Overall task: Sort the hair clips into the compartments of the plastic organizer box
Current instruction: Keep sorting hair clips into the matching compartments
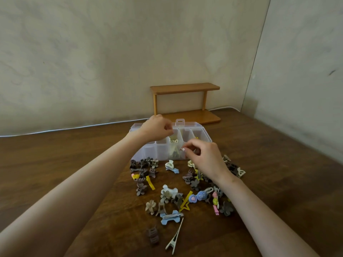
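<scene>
The clear plastic organizer box (pixel 159 151) stands open at mid-table, with cream clips (pixel 173 143) in a middle compartment and something yellow (pixel 196 138) in a right one. My left hand (pixel 156 129) hovers over the back left of the box with its fingers curled; whatever they hold is hidden. My right hand (pixel 203 156) is at the box's front edge, thumb and fingertips drawn together, and I cannot make out a clip between them. Several loose hair clips (pixel 172 193) in brown, cream, blue, yellow and pink lie scattered in front of the box.
A small wooden two-tier shelf (pixel 185 88) stands behind the box against the wall. A white cable (pixel 74 128) runs along the table's back edge. A long cream clip (pixel 175 238) and a brown claw clip (pixel 153 236) lie nearest me on the dark wooden table (pixel 278 164).
</scene>
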{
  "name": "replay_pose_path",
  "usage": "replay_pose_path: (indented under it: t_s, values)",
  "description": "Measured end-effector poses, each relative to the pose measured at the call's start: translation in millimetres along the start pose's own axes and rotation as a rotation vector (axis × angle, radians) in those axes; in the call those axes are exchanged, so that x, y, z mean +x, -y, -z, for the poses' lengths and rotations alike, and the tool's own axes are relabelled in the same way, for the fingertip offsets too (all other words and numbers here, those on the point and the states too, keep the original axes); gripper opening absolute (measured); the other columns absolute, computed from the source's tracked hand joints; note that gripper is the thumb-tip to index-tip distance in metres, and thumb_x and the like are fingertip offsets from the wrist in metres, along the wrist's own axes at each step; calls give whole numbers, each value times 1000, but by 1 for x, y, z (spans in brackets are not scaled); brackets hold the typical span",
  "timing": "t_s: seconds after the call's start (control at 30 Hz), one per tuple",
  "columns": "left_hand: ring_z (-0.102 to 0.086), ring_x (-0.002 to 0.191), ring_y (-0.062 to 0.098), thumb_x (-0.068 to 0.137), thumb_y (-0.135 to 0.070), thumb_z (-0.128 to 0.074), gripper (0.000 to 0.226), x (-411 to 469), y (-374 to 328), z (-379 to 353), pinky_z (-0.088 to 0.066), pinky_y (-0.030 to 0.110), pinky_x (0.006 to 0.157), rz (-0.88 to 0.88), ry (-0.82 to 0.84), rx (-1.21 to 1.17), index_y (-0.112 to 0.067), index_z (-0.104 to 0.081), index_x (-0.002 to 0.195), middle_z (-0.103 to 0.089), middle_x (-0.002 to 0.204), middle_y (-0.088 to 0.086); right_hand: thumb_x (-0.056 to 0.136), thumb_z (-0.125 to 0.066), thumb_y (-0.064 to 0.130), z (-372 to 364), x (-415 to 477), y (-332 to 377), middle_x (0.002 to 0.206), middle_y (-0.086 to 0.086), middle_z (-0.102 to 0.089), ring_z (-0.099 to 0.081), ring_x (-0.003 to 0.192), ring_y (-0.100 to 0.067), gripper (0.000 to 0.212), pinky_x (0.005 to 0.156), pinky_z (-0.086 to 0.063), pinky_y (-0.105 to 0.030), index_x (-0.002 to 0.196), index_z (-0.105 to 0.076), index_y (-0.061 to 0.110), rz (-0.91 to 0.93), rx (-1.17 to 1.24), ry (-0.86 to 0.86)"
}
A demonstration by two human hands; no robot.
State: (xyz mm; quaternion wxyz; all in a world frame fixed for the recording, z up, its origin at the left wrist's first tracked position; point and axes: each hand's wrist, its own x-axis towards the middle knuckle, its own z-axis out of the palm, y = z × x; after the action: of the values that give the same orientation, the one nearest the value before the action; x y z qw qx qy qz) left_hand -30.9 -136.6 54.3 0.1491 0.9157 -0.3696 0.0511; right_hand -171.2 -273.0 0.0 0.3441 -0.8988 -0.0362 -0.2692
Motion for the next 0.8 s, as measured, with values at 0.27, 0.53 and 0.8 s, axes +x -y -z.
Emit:
replay_pose_path:
  t_s: [0.27,0.53,0.8]
  values:
    - [-34,115,27,97,-36,-40,31,-16,-11,2,-31,39,100,-51,170,150,-23,-64,110,-42,111,8,89,-62,22,5,2,0,78,7,-68,-64,70,-9,10,66,-55,-37,91,-70,18,-10,-4,-56]
    - [-39,103,16,93,-32,-48,25,-40,1,15,-33,26,85,-32,-82,-74,-17,-62,109,-43,104,1,89,-62,23,5,1,1,78,8,-69,-65,71,-9,10,67,-56,-39,92,-70,19,-28,6,-40]
    - [-52,91,11,90,-26,-54,13,-77,26,20,-40,17,71,0,-161,-192,-19,-63,97,-51,101,-3,90,-61,24,7,1,3,78,9,-69,-65,71,-9,10,67,-57,-39,93,-70,21,-45,-14,-1]
